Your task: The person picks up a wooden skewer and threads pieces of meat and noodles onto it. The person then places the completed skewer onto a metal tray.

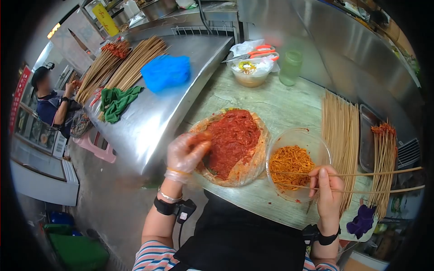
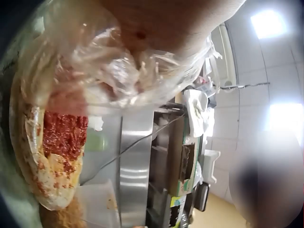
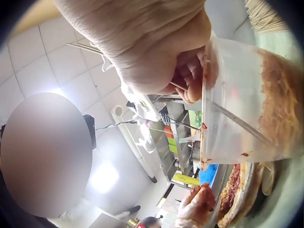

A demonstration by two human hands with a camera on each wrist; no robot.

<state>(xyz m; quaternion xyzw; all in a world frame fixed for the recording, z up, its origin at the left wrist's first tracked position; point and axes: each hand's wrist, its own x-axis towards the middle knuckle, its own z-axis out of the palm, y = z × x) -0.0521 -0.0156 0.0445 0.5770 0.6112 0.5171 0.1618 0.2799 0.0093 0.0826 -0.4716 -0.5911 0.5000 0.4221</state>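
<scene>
My left hand (image 1: 187,153), in a clear plastic glove with red-smeared fingers, is bent over the left side of a bowl lined with a plastic bag (image 1: 260,167). Red minced paste (image 1: 235,135) fills the middle of it. I cannot tell whether these fingers pinch any of the paste. On the right, my bare right hand (image 1: 327,189) grips a pair of long wooden chopsticks (image 1: 361,174). Their tips reach into a clear plastic tub (image 1: 323,147), among orange shreds (image 1: 291,165). The right wrist view shows one chopstick (image 3: 242,123) slanting down inside the tub.
Bare skewers (image 1: 339,135) lie right of the tub, beside a metal tray (image 1: 367,149) and red-topped skewers (image 1: 383,158). Behind stand a bowl with orange-handled scissors (image 1: 264,52) and a green cup (image 1: 290,67). A steel table (image 1: 135,135) holds more skewers; a person (image 1: 54,101) sits beyond.
</scene>
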